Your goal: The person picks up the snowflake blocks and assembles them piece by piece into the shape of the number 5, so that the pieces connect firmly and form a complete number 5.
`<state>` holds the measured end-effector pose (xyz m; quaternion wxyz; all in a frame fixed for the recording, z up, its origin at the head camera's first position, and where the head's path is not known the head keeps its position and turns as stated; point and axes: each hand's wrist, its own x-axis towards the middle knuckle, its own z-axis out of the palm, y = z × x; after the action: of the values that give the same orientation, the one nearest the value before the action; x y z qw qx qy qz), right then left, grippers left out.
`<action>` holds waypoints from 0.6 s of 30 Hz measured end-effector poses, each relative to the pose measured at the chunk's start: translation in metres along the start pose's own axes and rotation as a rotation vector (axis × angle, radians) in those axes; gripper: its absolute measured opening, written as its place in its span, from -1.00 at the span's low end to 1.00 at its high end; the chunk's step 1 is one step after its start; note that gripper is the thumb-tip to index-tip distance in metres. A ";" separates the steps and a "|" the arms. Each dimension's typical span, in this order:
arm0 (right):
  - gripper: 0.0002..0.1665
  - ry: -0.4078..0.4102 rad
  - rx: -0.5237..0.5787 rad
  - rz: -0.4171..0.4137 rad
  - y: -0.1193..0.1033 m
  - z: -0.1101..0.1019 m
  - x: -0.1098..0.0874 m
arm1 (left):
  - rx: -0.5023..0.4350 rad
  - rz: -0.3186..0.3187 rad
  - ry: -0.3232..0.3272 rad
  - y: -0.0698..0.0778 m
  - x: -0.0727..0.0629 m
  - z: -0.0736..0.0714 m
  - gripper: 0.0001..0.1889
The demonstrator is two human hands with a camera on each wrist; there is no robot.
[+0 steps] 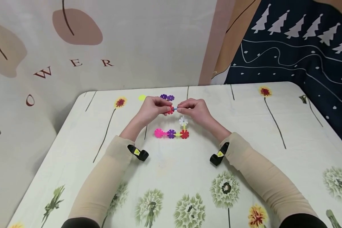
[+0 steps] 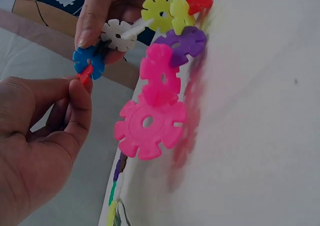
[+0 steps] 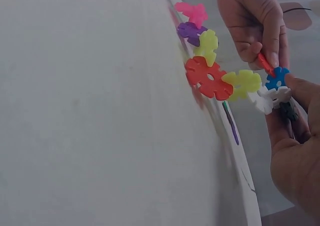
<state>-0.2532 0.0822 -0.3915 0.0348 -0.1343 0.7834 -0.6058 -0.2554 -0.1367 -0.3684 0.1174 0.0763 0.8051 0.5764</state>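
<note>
My left hand (image 1: 151, 109) pinches a red notched plastic snowflake disc (image 1: 170, 110) between thumb and fingers. The red disc's edge meets a blue snowflake disc (image 2: 89, 62). My right hand (image 1: 198, 111) grips the chain's end at the blue disc, with a dark disc (image 3: 288, 111) partly hidden among its fingers. From there a linked chain runs on through a white disc (image 1: 183, 121), a yellow one (image 3: 242, 84), a red one (image 1: 184, 134), another yellow (image 3: 206, 47), a purple (image 1: 171, 134) and pink discs (image 1: 159, 133).
Behind the hands lie purple discs (image 1: 167, 97) and a yellow disc (image 1: 142, 97), near the far edge of the table (image 1: 165, 174). A flower-printed cloth covers the table. Patterned cloth walls (image 1: 148, 47) stand behind it.
</note>
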 end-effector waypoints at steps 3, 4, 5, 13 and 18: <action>-0.80 -0.001 0.010 0.000 0.000 0.000 0.000 | 0.023 0.014 0.000 -0.002 0.001 0.000 -0.72; -0.80 0.000 0.013 0.000 0.000 0.000 0.000 | 0.027 0.022 -0.002 -0.002 0.001 0.000 -0.71; -0.80 0.001 0.018 0.000 0.000 0.000 -0.001 | 0.027 0.032 -0.006 -0.003 0.001 -0.001 -0.71; -0.83 -0.012 0.044 0.025 0.000 -0.002 -0.003 | 0.046 0.052 -0.012 -0.009 -0.006 -0.013 -0.67; -0.83 -0.022 0.051 0.028 0.001 -0.003 -0.003 | 0.028 0.054 0.032 -0.019 -0.009 -0.031 -0.65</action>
<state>-0.2508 0.0863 -0.3915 0.0555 -0.1290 0.7691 -0.6235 -0.2550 -0.1729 -0.3757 0.0878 0.0907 0.8125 0.5692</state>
